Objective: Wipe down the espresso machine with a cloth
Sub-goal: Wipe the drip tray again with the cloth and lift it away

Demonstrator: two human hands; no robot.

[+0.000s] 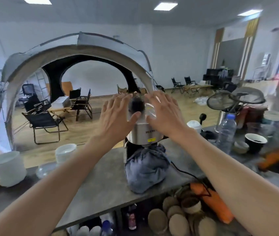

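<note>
A steel machine (144,135) with a clear hopper of dark beans on top stands on the grey counter (101,189). A crumpled grey-blue cloth (146,167) lies bunched at its base, in front of it. My left hand (116,116) and my right hand (165,113) are raised on either side of the clear hopper, fingers spread. The left thumb touches the hopper's lower edge. Whether the palms press on it cannot be told. Neither hand holds the cloth.
A black cable (186,174) runs from the machine over the counter edge. White tubs (9,167) and a clear bowl stand left; a water bottle (226,133), a black cup (254,143) and strainers (234,99) stand right. Shelves below hold bowls and bottles.
</note>
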